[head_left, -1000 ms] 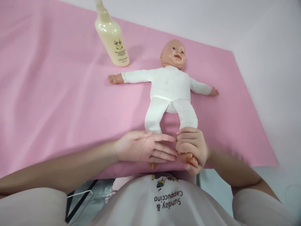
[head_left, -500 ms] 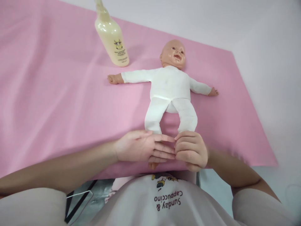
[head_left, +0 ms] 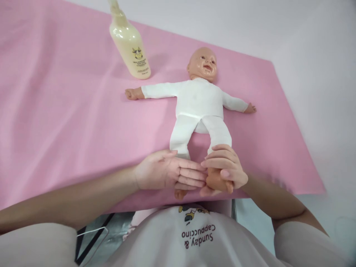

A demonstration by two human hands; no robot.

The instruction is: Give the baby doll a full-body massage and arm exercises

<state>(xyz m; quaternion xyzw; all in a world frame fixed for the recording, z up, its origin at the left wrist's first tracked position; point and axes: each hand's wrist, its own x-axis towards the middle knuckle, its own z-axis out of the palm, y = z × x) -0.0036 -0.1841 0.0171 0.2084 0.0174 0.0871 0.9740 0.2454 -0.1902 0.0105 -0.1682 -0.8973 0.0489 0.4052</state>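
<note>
A baby doll (head_left: 199, 98) in a white cloth body lies on its back, arms spread, its feet toward me. My right hand (head_left: 232, 165) is wrapped round the doll's foot (head_left: 217, 181) on the right side, fingers over the ankle and thumb against the foot. My left hand (head_left: 164, 171) lies across the other lower leg, palm turned toward me and fingers stretched out flat. Its fingertips reach close to the held foot. Below those fingers the toes of the doll's other foot (head_left: 180, 193) show; the rest of that foot is hidden.
A pump bottle (head_left: 130, 48) of pale yellow liquid with a cow label stands past the doll's outstretched arm at the upper left. Pink sheeting (head_left: 69, 122) with soft creases covers the table. Its near edge runs just in front of my shirt (head_left: 191, 230).
My right hand has turned and its fingers have shifted, so the doll's foot now shows in its grasp. The left hand has hardly moved. The whole view has slid slightly.
</note>
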